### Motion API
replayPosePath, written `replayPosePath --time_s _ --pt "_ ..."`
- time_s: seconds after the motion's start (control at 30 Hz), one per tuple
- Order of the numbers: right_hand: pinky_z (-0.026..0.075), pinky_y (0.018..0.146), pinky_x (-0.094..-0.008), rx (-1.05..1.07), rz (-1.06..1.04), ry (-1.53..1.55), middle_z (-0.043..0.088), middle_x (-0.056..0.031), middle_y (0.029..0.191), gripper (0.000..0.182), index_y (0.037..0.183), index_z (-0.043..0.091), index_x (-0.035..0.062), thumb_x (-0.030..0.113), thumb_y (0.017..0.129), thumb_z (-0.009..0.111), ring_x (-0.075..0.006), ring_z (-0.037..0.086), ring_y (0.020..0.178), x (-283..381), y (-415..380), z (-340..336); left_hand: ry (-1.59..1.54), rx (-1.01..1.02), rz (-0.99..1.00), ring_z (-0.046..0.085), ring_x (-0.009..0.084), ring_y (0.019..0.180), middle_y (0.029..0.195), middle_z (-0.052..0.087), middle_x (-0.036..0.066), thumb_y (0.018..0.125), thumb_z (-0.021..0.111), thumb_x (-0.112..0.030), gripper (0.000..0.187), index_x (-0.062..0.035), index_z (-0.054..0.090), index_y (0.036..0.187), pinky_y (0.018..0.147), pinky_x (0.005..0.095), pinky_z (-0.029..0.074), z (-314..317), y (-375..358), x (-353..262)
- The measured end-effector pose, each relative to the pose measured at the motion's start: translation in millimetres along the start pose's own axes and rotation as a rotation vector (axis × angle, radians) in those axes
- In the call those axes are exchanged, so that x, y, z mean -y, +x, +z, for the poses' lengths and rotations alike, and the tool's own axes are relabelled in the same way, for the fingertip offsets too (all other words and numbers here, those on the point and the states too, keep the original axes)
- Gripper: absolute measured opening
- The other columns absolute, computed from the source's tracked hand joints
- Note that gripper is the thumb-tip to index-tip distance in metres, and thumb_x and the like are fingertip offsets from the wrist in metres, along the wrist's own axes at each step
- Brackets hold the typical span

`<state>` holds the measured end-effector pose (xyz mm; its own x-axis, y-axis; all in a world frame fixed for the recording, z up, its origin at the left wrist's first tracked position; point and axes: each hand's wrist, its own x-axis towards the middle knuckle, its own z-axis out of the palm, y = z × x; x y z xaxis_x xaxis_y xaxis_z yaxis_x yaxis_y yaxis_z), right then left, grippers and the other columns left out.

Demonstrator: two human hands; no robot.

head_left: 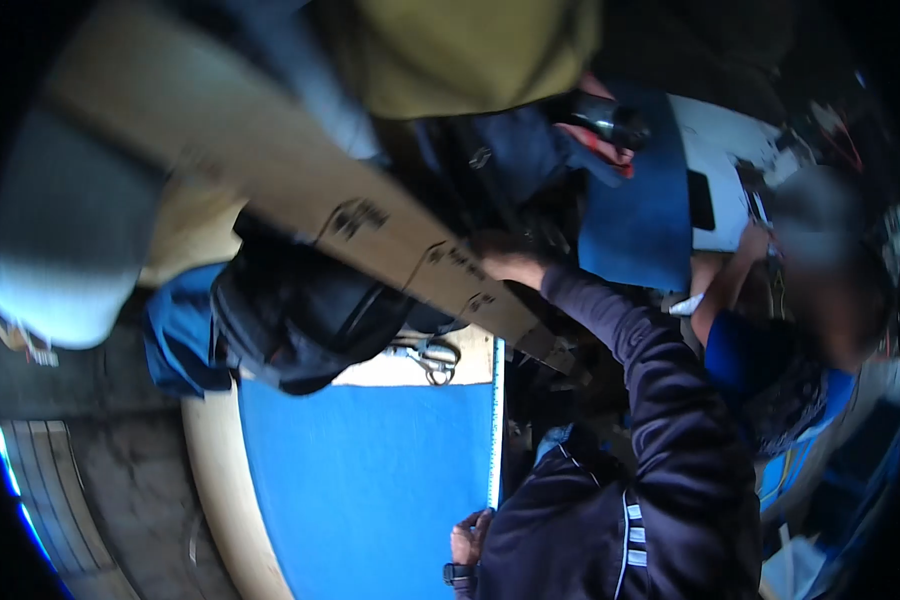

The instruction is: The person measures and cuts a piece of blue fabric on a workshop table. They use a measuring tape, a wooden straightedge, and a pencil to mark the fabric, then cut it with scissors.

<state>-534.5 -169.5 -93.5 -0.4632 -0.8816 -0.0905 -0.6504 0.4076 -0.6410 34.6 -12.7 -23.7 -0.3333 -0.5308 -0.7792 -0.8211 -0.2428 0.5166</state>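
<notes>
A long brown cardboard strip [400, 235] with black handwritten marks runs diagonally across the upper view. My right hand [515, 262], blurred, grips its edge near the lower end. Down at the edge of the table, my left hand [466, 540] wears a dark watch and has its fingers curled; what they hold, if anything, is hidden. Beside it lies a blue sheet of material [370, 450], flat on the table. A white measuring tape [496, 430] follows the table's edge along the sheet. Scissors [436, 360] with dark handles rest on the pale tabletop beyond it.
Dark bundled cloth [310, 315] covers part of the table under the strip. Khaki cloth [480, 50] hangs at the top. On the right, a person in blue [770, 370] works by another blue sheet [630, 220] and a white surface [720, 140].
</notes>
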Motion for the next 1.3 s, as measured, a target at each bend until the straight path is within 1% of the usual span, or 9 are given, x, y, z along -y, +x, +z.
replayPosePath --time_s 0.4,0.67,0.77,0.87,0.93,1.03,1.07,1.17,1.3 --pt "0.058 0.088 -0.0504 0.163 -0.114 -0.113 0.076 -0.027 0.102 0.082 0.106 0.077 -0.0022 0.075 0.079 0.076 -0.0441 0.073 0.099 45.7 -1.5 -64.7 -0.322 0.078 0.004 0.07 0.0197 0.1 0.11 0.079 0.015 0.104 0.069 -0.026 0.037 0.0055 0.074 0.123 0.094 0.0366 0.055 -7.2 48.0 45.6" --pt "0.057 0.08 -0.0503 0.106 -0.049 -0.007 0.076 -0.0229 0.093 0.069 0.094 0.077 -0.0009 0.066 0.078 0.083 -0.0419 0.074 0.092 46.7 -10.8 -64.1 -0.365 -0.016 -0.052 0.07 0.0176 0.094 0.105 0.079 0.012 0.104 0.069 -0.025 0.036 0.007 0.074 0.121 0.088 0.0354 0.056 7.9 34.8 41.1" --pt "0.058 0.086 -0.0501 0.186 -0.04 -0.038 0.075 -0.0267 0.104 0.083 0.106 0.076 -0.0028 0.075 0.076 0.08 -0.0441 0.072 0.098 41.1 -3.8 -60.3 -0.473 -0.077 -0.092 0.07 0.0157 0.089 0.101 0.079 0.009 0.102 0.072 -0.021 0.032 0.0068 0.075 0.117 0.083 0.0337 0.057 13.6 25.7 35.0" --pt "0.058 0.079 -0.0488 0.134 -0.024 0.032 0.076 -0.0249 0.093 0.069 0.091 0.077 -0.0017 0.065 0.075 0.086 -0.0402 0.075 0.089 41.0 -8.9 -59.7 -0.297 -0.115 -0.138 0.07 0.0156 0.09 0.1 0.079 0.008 0.101 0.074 -0.021 0.03 0.0049 0.077 0.116 0.085 0.0346 0.057 16.1 16.5 3.0" --pt "0.059 0.079 -0.0485 0.107 -0.054 -0.114 0.075 -0.0264 0.095 0.063 0.101 0.076 -0.002 0.056 0.078 0.088 -0.041 0.075 0.089 29.1 -0.1 -44.6 -0.165 -0.286 0.168 0.073 0.0185 0.083 0.088 0.08 0.014 0.098 0.075 -0.024 0.027 0.0011 0.081 0.106 0.083 0.0406 0.058 27.0 41.4 64.2" --pt "0.057 0.085 -0.0481 0.223 -0.051 -0.035 0.076 -0.0262 0.107 0.036 0.107 0.077 -0.0024 0.027 0.087 0.07 -0.0389 0.073 0.096 18.5 -18.4 -54.4 0.072 -0.369 0.319 0.077 0.0252 0.082 0.083 0.077 0.018 0.099 0.071 -0.03 0.03 -0.001 0.08 0.103 0.077 0.0404 0.058 32.4 16.2 15.9" --pt "0.057 0.086 -0.0477 0.252 -0.132 -0.027 0.075 -0.0253 0.107 0.039 0.11 0.076 -0.0014 0.03 0.09 0.067 -0.0377 0.073 0.096 1.7 -15.9 -49.9 0.071 -0.309 0.097 0.077 0.0255 0.083 0.088 0.079 0.017 0.099 0.072 -0.032 0.031 -0.003 0.08 0.105 0.079 0.0395 0.058 30.7 9.9 -5.2" --pt "0.054 0.089 -0.0466 0.225 -0.28 0.078 0.075 -0.0226 0.106 0.047 0.117 0.074 0.0014 0.041 0.098 0.059 -0.0339 0.072 0.096 -45.4 -30.7 -40.8 0.004 -0.318 0.014 0.077 0.0301 0.089 0.097 0.079 0.017 0.098 0.073 -0.038 0.033 -0.0066 0.081 0.108 0.083 0.0392 0.058 36.7 15.0 10.0" --pt "0.053 0.082 -0.0334 0.188 -0.136 0.288 0.073 -0.0101 0.096 0.036 0.114 0.071 0.0018 0.034 0.106 0.057 -0.017 0.067 0.086 -17.5 -80.6 -84.9 0.033 -0.352 -0.018 0.076 0.0352 0.098 0.102 0.078 0.019 0.097 0.072 -0.042 0.036 -0.0095 0.081 0.11 0.087 0.0439 0.058 39.0 7.8 -11.6"
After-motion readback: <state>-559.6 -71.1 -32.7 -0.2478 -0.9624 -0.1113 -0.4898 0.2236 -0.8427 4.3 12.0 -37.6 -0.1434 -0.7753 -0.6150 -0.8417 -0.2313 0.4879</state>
